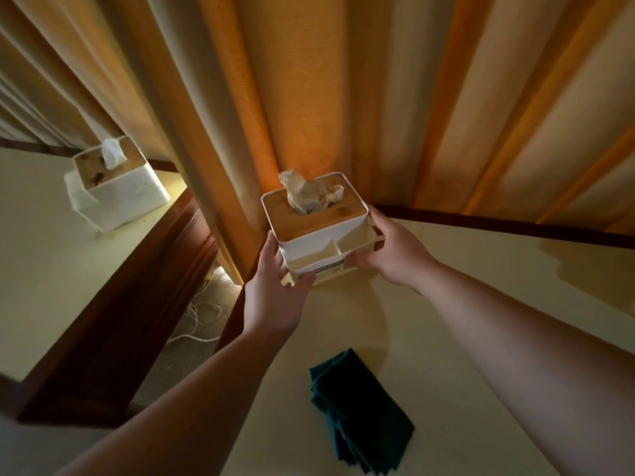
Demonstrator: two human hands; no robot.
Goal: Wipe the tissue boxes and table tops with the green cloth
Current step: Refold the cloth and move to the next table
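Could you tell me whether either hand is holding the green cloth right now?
No, the green cloth lies folded on the table while the left hand and right hand grip the tissue box.

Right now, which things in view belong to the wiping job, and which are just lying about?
Job:
- near tissue box, held by left hand and right hand
- far tissue box on the left table
- green cloth, folded on the near table

Lying about:
- curtains
- white cable on the floor
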